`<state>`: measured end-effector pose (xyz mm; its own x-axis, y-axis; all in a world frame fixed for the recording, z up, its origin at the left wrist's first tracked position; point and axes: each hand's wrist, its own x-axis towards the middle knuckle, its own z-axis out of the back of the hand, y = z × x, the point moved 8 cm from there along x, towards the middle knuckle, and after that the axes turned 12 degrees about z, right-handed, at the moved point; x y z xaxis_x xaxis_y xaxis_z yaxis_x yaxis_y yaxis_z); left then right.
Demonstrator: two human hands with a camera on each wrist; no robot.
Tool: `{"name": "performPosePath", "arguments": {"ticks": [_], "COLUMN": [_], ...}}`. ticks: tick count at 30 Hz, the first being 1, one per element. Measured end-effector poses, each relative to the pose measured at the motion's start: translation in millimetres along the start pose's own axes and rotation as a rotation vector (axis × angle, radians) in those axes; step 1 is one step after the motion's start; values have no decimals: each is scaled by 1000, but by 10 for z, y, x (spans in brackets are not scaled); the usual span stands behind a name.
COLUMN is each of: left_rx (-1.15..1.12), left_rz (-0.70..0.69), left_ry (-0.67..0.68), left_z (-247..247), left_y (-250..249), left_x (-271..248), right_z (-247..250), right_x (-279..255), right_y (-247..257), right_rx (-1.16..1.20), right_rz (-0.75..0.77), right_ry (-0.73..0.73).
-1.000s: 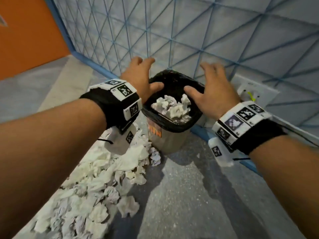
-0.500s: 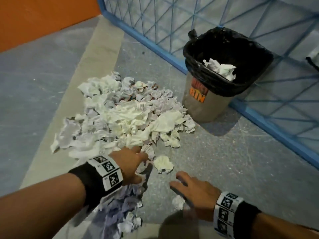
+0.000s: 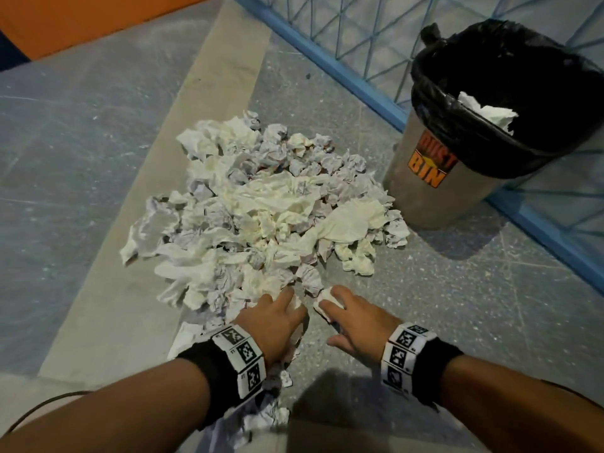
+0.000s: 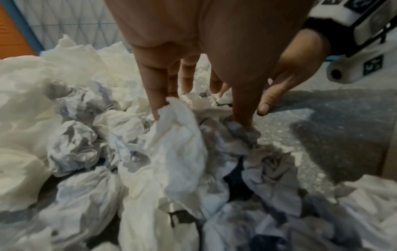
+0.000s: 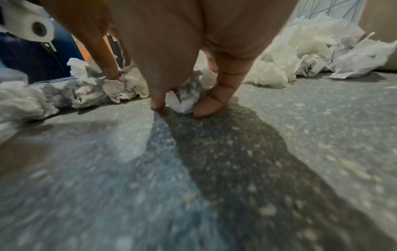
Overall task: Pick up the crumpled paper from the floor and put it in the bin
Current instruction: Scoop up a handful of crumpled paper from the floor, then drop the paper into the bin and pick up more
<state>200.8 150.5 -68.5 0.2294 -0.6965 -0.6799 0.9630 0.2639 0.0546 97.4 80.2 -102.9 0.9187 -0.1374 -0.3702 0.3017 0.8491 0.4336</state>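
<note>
A big pile of crumpled paper (image 3: 261, 217) lies on the grey floor, left of the bin (image 3: 425, 197). The bin is grey with a black liner and has some paper (image 3: 487, 112) inside. My left hand (image 3: 277, 318) is down at the near edge of the pile; in the left wrist view my left hand (image 4: 200, 118) has its fingers and thumb dug around a white and grey wad (image 4: 178, 135). My right hand (image 3: 349, 318) pinches a small paper ball (image 5: 184, 100) on the floor between thumb and fingers, just right of the left hand.
A blue-framed mesh fence (image 3: 343, 70) runs behind the bin. Loose wads (image 3: 261, 420) lie near my left forearm. Bare speckled floor (image 3: 457, 305) stretches between my right hand and the bin. An orange wall (image 3: 81, 18) stands far left.
Both hands came down from over the bin to the near edge of the pile. Half a second ago they hovered with spread fingers; now each has closed on paper.
</note>
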Motion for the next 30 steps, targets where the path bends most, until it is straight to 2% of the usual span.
{"name": "performPosePath", "arguments": {"ticks": [3,6,8,10,12,17,19,21,23,25,28,30], "left_rx": [115,154,176,178,177,178,197,198,158,24,-267,-446], "left_rz": [-49,-60,-43,-31,-42,-105,-136,-182,-230,-275,-307,-300], "left_ry": [41,33,28,33,34,35,-67,-223,-423,-644,-924,-1017], "left_z": [-40,7,29,76,193,821,1296,1921,2657,3399,4201,4405], "left_y": [-114,-233,-286,-322,-345,-403,-462,-579,-744,-907,-1067,-1130], "left_x": [105,151,160,135,77,-159,-285,-413,-540,-665,-725,-583], "right_z": [-43,-196,-196,-47,257,1396,1945,2537,3113,3585,3925,3946], "right_x": [-98,-332,-507,-686,-861,-1321,-1512,-1700,-1895,-2055,-2123,-1985], "right_y": [40,60,75,71,73,16,-24,-94,-243,-500,-990,-1238], "right_rx": [-30,0,33,84,141,71,-7,-114,-202,-185,-13,-18], "right_rz": [24,21,58,77,84,76,67,49,-34,-171,-348,-421], "right_ry": [33,162,143,39,-129,-597,-743,-892,-1066,-1229,-1378,-1341]}}
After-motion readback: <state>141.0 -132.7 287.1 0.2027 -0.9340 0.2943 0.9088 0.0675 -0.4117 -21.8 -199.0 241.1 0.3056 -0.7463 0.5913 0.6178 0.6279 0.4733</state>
